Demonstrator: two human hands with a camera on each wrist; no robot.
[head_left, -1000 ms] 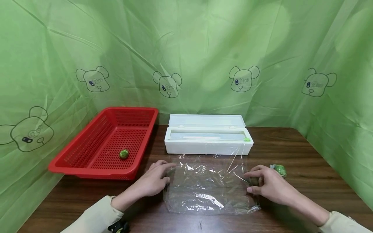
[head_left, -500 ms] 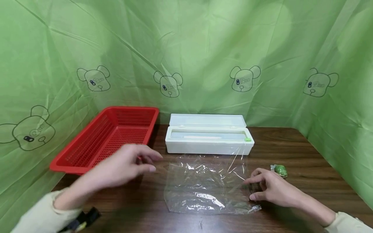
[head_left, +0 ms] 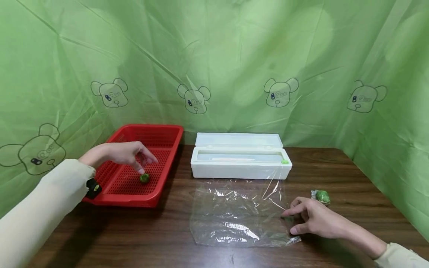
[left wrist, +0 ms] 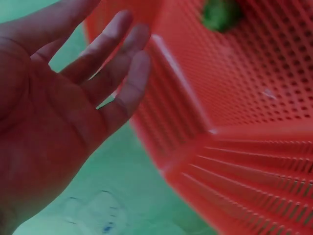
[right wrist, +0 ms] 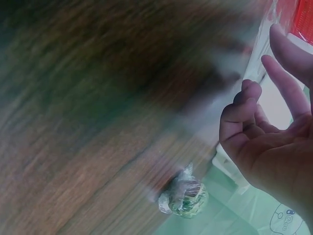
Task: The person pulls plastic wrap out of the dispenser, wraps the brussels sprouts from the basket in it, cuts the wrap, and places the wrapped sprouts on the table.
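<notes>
In the head view my left hand (head_left: 129, 153) reaches into the red plastic basket (head_left: 132, 201), its fingers spread and loosely bent. The thumb tip is right at a small round green vegetable (head_left: 144, 178) on the basket floor. That vegetable (left wrist: 221, 14) also shows at the top of the left wrist view, apart from the fingers there. A sheet of clear plastic wrap (head_left: 231, 219) lies flat on the table. At its right edge is my right hand (head_left: 316, 219), fingers loosely bent, with the index fingertip at the film.
Behind the sheet stands a white wrap dispenser box (head_left: 241, 170), lid up, with the film running from its front. A film-wrapped green vegetable (head_left: 323, 197) sits right of it, beyond my right hand. A green curtain (head_left: 231, 56) encloses the back and sides of the wooden table (head_left: 161, 242).
My left hand has left the film's left edge and moved left into the basket, over the vegetable. The right hand has hardly moved, and the wrap lies as before.
</notes>
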